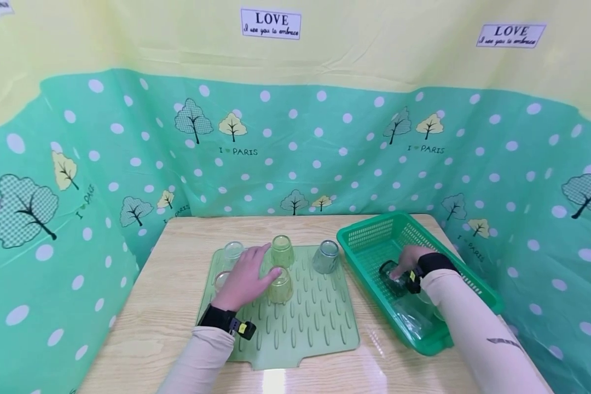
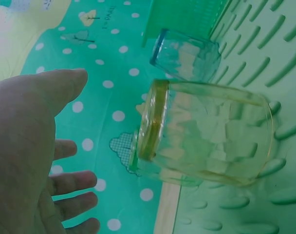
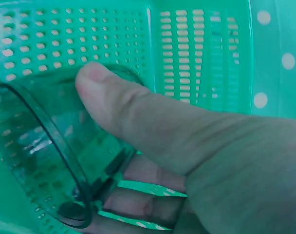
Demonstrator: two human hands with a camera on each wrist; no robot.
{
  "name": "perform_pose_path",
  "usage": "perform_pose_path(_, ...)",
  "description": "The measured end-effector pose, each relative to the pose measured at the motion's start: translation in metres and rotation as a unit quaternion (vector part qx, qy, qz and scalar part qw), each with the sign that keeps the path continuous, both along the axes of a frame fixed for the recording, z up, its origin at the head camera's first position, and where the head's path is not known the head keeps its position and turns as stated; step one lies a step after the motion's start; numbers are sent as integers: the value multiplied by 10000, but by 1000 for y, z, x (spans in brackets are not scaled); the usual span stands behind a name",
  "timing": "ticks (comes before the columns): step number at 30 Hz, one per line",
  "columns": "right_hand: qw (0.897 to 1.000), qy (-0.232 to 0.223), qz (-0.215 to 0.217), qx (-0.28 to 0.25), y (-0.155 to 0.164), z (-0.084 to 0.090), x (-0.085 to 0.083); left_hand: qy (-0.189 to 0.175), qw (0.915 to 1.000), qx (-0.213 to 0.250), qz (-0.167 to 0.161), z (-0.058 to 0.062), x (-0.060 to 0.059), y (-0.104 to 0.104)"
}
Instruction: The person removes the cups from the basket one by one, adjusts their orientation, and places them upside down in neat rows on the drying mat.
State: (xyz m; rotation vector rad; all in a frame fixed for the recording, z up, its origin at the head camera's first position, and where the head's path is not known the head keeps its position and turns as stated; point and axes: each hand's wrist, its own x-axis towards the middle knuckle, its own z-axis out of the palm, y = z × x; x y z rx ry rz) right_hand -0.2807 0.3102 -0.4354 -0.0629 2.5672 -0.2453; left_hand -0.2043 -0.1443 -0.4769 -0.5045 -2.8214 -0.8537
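My left hand [image 1: 254, 270] hovers open over a green ribbed mat [image 1: 320, 323], fingertips close beside an upside-down yellow-green cup [image 1: 281, 285]. In the left wrist view the left hand [image 2: 60, 146] is spread, apart from that yellow-green cup [image 2: 206, 131]. On the mat also stand a second yellow-green cup [image 1: 282, 250], a blue-grey cup [image 1: 325, 257] and a clear cup [image 1: 233, 250]. My right hand [image 1: 406, 261] reaches into a green basket [image 1: 369, 224] and grips a dark green cup [image 1: 390, 273]. Up close the thumb [image 3: 128, 112] presses the dark green cup [image 3: 41, 161], with fingers curled beneath.
Clear cups [image 1: 413, 320] lie in the basket's near end. Another clear cup [image 1: 221, 279] is partly hidden behind my left hand. The wooden table [image 1: 167, 306] is walled by green polka-dot sheeting [image 1: 325, 153] on three sides. The basket sits at the table's right edge.
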Motion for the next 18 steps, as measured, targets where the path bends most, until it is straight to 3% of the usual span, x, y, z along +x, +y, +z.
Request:
perform_pose_path(4,9989,100,413,-173,1,-4,8,152,9998,62,-91,2,2,3)
perform_pose_path(11,9982,68,382,-452,5,-6,24,142,9996,157,-181,9,9,10)
perform_pose_path(18,9966,409,479,-532,-5,-11,29,97,9997,144,-172,15,13,11)
